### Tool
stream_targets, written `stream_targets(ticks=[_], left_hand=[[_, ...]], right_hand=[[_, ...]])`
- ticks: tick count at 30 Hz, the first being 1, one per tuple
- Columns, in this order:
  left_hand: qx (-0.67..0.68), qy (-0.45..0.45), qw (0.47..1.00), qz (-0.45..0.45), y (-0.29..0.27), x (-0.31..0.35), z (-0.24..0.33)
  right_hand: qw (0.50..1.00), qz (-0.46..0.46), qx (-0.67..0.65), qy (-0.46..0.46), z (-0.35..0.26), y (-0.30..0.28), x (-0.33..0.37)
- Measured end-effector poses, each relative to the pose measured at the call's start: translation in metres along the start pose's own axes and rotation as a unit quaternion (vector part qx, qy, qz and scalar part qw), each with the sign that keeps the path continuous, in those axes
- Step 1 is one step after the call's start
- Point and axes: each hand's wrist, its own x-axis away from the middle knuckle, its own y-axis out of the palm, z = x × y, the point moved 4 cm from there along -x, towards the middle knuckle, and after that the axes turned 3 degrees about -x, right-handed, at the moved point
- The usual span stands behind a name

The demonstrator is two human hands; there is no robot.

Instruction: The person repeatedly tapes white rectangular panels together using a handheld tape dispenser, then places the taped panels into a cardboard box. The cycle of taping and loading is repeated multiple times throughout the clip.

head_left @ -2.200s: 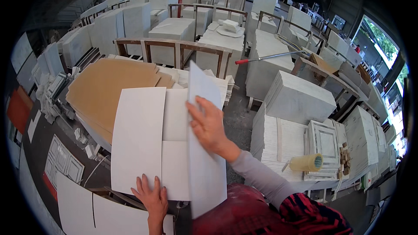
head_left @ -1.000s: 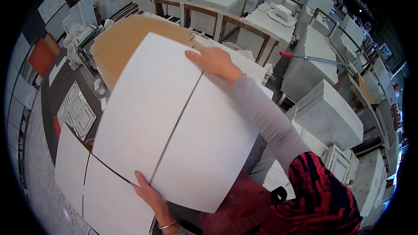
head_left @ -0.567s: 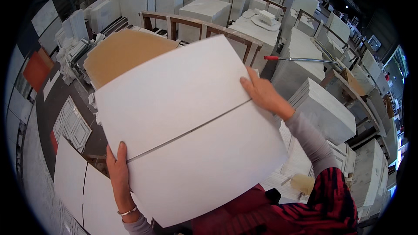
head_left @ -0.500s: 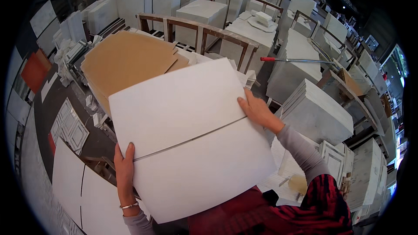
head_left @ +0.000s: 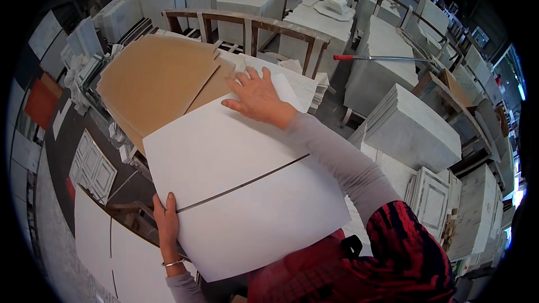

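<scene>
In front of me is a large white panel (head_left: 224,146) with a thin dark line running across it. My left hand (head_left: 166,221) is closed on the panel's left edge, thumb on top. A bracelet circles that wrist. My right hand (head_left: 255,98) lies over the panel's far edge with its fingers spread, holding nothing. Whether its palm touches the panel I cannot tell. Just beyond the fingers lies a stack of brown cardboard sheets (head_left: 163,73), partly covered by the panel.
Stacked pale stone slabs (head_left: 410,129) stand at the right. Behind the cardboard runs a worn metal frame (head_left: 247,19). A red-handled bar (head_left: 382,58) rests across slabs at the far right. More white panels (head_left: 92,230) lean at the lower left, near a white moulded panel (head_left: 94,165) on the floor.
My right hand has let go of the panel's right edge and moved left and away over its far edge, fingers spreading. The left hand keeps its hold.
</scene>
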Motion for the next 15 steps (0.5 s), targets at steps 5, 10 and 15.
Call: stream_targets(ticks=[5,10,15], left_hand=[[-0.07,0.036,0.992,0.095,-0.009,0.005,-0.004],[-0.343,-0.04,0.931,0.115,0.0,0.005,0.008],[-0.368,-0.066,0.907,0.192,0.002,0.009,0.001]], right_hand=[[0.989,-0.098,-0.098,0.058,-0.021,0.028,-0.002],[0.991,-0.037,-0.114,0.054,-0.029,0.03,0.0],[0.991,0.055,-0.121,0.025,-0.023,0.026,0.001]])
